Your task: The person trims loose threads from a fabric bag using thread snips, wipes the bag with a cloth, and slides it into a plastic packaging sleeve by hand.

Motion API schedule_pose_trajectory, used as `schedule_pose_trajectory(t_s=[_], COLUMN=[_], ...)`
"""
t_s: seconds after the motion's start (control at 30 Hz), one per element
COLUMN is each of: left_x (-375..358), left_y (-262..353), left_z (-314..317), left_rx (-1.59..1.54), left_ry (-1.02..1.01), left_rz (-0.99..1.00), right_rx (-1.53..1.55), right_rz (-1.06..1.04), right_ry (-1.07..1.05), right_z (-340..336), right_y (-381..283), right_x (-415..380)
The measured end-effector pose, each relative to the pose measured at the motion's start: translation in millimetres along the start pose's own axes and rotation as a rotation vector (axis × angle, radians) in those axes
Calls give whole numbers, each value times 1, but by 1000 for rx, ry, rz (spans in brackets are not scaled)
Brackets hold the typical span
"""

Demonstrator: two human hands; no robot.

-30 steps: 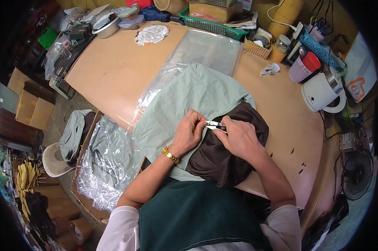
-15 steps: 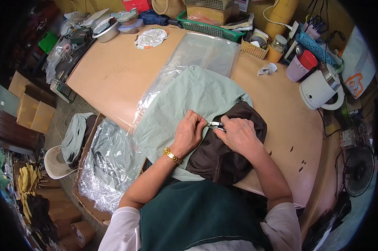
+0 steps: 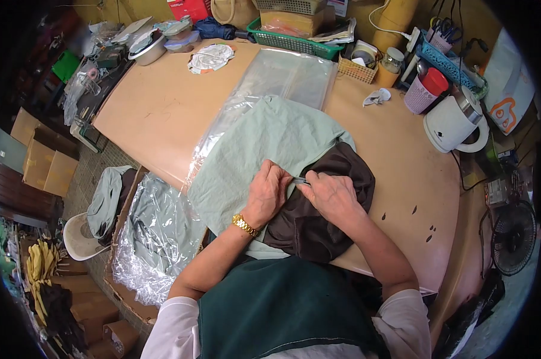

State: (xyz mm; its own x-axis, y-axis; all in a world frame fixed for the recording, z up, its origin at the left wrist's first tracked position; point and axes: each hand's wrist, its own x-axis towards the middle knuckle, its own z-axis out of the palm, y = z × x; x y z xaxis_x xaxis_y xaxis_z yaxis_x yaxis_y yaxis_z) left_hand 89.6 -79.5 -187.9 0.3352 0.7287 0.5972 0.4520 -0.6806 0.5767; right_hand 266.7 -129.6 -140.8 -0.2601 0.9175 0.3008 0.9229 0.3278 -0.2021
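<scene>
A pale green cloth piece (image 3: 252, 140) with a dark brown fabric part (image 3: 312, 221) lies in front of me on the table. My left hand (image 3: 267, 194), with a gold watch (image 3: 245, 224) on its wrist, pinches the cloth edge where the green meets the brown. In my right hand (image 3: 334, 196) is a pair of small metal thread snips (image 3: 300, 180), mostly covered by the fingers. Their tip points left at the left fingertips, very close to the pinched edge. Whether the blades are apart cannot be made out.
Clear plastic sheets (image 3: 288, 75) lie beneath and behind the cloth. A box at left holds plastic-wrapped green garments (image 3: 160, 224). Baskets, including a green one (image 3: 294, 45), line the back. At right stand a white kettle (image 3: 453, 125) and a fan (image 3: 513, 236).
My right hand has moved slightly left, closer to my left hand, and less of the snips shows. The whole view has shifted a little.
</scene>
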Motion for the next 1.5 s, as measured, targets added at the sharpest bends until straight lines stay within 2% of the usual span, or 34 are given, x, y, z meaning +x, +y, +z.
schedule_pose_trajectory(t_s=[0.1, 0.17, 0.2, 0.27, 0.33, 0.37, 0.4, 0.47, 0.5, 0.53, 0.6, 0.67, 0.7, 0.77, 0.8, 0.83, 0.9, 0.93, 0.97, 1.0, 1.03, 1.1, 1.17, 1.2, 1.23, 1.27, 1.33, 1.37, 1.43, 1.47, 1.5], left_x=[3, -2, -6, -13, 7, 6, 6, 7, 10, 8, 4, 2, 2, 9, 16, 25, 42, 48, 55, 62, 69, 83, 91, 92, 81, 66, 49, 37, 11, 3, 0], left_y=[4, -11, -27, -38, 1, -1, 4, 18, 29, 31, 33, 29, 27, 26, 28, 33, 58, 76, 97, 112, 120, 130, 144, 147, 150, 147, 150, 147, 137, 134, 133], left_z=[-4, -5, -6, -2, -15, -12, -11, -12, -19, -21, -24, -23, -24, -34, -40, -46, -67, -74, -80, -86, -93, -107, -128, -135, -129, -115, -103, -102, -101, -98, -87], left_rx=[-57, -93, -273, -455, -297, -190, -193, 267, 250, 248, 331, 343, 359, 278, 200, 198, 154, 152, 18, -113, -108, -125, -40, 38, -75, -22, 303, 308, 44, -300, -267], left_ry=[52, 99, 125, 149, 30, -80, -78, -189, -343, -344, -373, -376, -378, -374, -371, -368, -293, -298, -420, -538, -535, -454, -513, -579, -708, -718, -523, -516, 39, -222, -324], left_rz=[-5, -13, -189, -365, -493, -410, -406, -97, -210, -204, -182, -160, -140, -119, -99, -85, 126, 135, 180, 227, 240, 399, 475, 540, 540, 646, 729, 729, 751, 911, 814], right_rx=[42, -7, 53, 47, -33, -62, -91, -154, -215, -218, 298, 605, 492, 352, 325, 319, 1121, 1346, 1205, 1036, 933, 556, 300, 240, 191, 145, 87, 50, -15, -49, -82], right_rz=[8, 118, 242, 501, 517, 580, 643, 632, 623, 628, 708, 435, 351, 328, 389, 394, 398, 282, 119, 90, -30, -234, -303, -280, -251, -208, -137, -100, -36, -9, 17], right_ry=[-34, 52, 164, 167, 237, 162, 87, 122, 152, 156, 44, -45, -162, -346, -412, -398, -40, 68, 135, 155, 367, 630, 770, 771, 757, 725, 663, 628, 553, 511, 464], right_z=[2, -7, -23, -43, -41, -32, -32, -36, -42, -54, -90, -109, -107, -92, -77, -68, -56, -57, -47, -43, -20, -11, -19, -21, -26, -29, -39, -42, -48, -53, -58], right_y=[2, 13, 21, 59, 106, 129, 136, 136, 131, 127, 110, 61, 38, 5, 0, 0, -6, -22, -29, -36, -35, -37, -34, -32, -28, -24, -15, -11, -4, -1, 2], right_x=[1, 8, 13, 18, 13, 7, 7, -4, -11, -19, -40, -71, -79, -94, -97, -94, -90, -73, -56, -42, -27, 16, 53, 69, 83, 96, 115, 124, 138, 143, 147])
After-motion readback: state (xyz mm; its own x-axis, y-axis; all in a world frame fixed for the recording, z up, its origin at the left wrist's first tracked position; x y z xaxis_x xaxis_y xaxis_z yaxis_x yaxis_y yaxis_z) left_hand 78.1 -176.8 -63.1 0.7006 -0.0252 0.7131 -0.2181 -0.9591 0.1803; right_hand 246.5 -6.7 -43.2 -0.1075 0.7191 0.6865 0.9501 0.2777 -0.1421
